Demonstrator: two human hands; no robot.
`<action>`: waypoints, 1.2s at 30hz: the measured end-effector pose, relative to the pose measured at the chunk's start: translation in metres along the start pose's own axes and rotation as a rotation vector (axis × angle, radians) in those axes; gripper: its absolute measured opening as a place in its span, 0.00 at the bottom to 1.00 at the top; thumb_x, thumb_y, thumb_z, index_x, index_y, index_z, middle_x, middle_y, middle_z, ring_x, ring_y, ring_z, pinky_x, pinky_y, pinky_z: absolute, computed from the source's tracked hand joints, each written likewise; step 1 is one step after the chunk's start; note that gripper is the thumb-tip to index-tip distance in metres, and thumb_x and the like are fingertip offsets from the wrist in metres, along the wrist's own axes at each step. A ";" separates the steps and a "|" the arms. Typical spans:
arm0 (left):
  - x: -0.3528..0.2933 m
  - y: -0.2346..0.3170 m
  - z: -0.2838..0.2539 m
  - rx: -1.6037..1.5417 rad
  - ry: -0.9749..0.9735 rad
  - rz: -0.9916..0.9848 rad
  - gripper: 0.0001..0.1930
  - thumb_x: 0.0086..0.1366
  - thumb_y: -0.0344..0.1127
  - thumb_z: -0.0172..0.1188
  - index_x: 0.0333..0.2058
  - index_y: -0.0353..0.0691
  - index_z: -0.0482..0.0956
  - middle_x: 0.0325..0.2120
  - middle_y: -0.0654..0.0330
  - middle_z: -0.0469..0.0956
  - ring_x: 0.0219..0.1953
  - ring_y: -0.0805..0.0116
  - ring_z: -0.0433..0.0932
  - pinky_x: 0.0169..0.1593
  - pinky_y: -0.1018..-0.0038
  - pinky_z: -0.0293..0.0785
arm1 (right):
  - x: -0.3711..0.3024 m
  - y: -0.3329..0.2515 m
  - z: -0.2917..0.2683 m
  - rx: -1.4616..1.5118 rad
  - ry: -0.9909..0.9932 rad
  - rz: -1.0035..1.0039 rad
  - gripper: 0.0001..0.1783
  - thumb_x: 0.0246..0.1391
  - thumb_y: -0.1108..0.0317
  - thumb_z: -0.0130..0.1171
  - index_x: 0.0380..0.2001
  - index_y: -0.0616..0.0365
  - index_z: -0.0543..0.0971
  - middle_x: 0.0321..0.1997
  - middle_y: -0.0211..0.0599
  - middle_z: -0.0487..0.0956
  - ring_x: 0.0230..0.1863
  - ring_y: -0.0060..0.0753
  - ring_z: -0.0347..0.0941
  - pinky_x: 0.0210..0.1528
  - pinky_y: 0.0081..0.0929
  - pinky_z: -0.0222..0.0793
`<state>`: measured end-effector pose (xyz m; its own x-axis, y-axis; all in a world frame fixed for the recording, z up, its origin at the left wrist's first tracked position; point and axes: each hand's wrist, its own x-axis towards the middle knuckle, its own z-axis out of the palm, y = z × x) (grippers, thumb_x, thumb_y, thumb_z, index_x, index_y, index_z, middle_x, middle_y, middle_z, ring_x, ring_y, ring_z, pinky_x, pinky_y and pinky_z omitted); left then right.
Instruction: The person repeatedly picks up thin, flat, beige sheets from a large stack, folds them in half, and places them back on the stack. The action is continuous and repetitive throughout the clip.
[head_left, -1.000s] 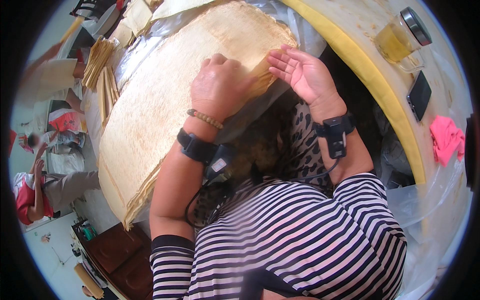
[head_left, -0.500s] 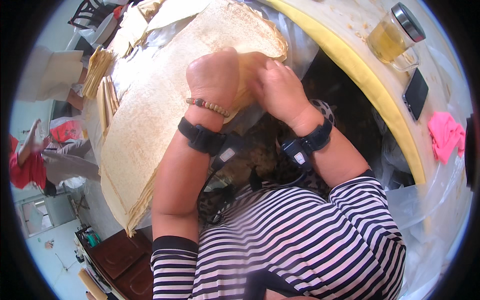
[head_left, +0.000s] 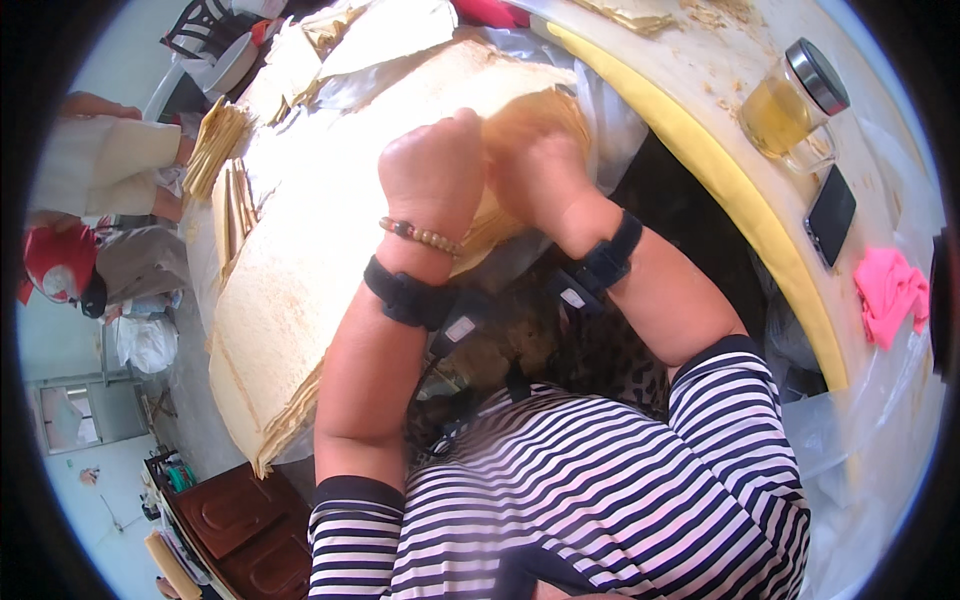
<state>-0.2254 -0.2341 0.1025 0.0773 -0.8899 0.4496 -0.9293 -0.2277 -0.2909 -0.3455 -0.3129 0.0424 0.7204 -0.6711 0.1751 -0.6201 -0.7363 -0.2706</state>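
Note:
A large stack of thin, pale brown flatbread sheets [head_left: 300, 260] spreads in front of me, its layers showing along the near edge. My left hand [head_left: 435, 165], with a beaded bracelet at the wrist, is closed in a fist at the right edge of the stack, on a flatbread sheet whose edge droops between my hands. The curled fingertips are hidden. Close beside it my right hand [head_left: 540, 165] reaches over the same edge. Its fingers are smeared by motion and partly in shadow, so their grip does not show. Black straps with small devices circle both wrists.
Folded flatbreads [head_left: 217, 145] lie at the stack's left side. On the right, a yellow-edged table [head_left: 735, 190] bears a glass mug of yellow liquid [head_left: 778, 115], a black phone [head_left: 830, 215] and a pink cloth [head_left: 888, 295]. Other people stand at the far left.
My right hand has swung slightly left, nearer my left hand, and its fingers are more blurred. The whole view has shifted a little. At the far left, a person in red has bent over.

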 end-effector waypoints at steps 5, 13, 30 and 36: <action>0.000 -0.021 -0.015 -0.080 0.085 -0.083 0.11 0.76 0.47 0.57 0.36 0.54 0.85 0.21 0.58 0.84 0.24 0.56 0.85 0.25 0.64 0.77 | 0.038 -0.001 0.008 -0.008 0.240 -0.389 0.20 0.68 0.53 0.56 0.46 0.57 0.87 0.52 0.39 0.86 0.58 0.42 0.78 0.58 0.45 0.72; -0.003 -0.029 -0.037 -0.249 0.305 -0.069 0.10 0.75 0.47 0.60 0.37 0.53 0.86 0.21 0.58 0.83 0.23 0.54 0.83 0.26 0.63 0.76 | 0.078 0.006 0.009 0.069 -0.080 0.021 0.27 0.68 0.49 0.56 0.60 0.57 0.80 0.58 0.43 0.83 0.62 0.48 0.76 0.65 0.47 0.70; -0.235 -0.164 -0.059 -1.645 0.819 -1.259 0.11 0.74 0.42 0.65 0.44 0.40 0.82 0.37 0.59 0.86 0.37 0.65 0.88 0.35 0.68 0.87 | 0.022 -0.118 -0.022 1.135 -0.361 -0.072 0.36 0.70 0.46 0.61 0.73 0.53 0.70 0.65 0.37 0.80 0.64 0.32 0.77 0.60 0.29 0.73; -0.296 -0.172 -0.050 -1.801 0.608 -1.522 0.11 0.76 0.40 0.61 0.48 0.39 0.80 0.39 0.56 0.86 0.39 0.61 0.88 0.37 0.67 0.87 | 0.033 -0.187 -0.008 1.051 -0.551 0.022 0.45 0.65 0.32 0.58 0.67 0.62 0.74 0.56 0.44 0.81 0.53 0.37 0.80 0.51 0.30 0.79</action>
<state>-0.1068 0.0882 0.0620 0.9303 -0.2715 -0.2468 0.3384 0.3750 0.8631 -0.2082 -0.1975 0.1059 0.9088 -0.3656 -0.2009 -0.2604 -0.1208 -0.9579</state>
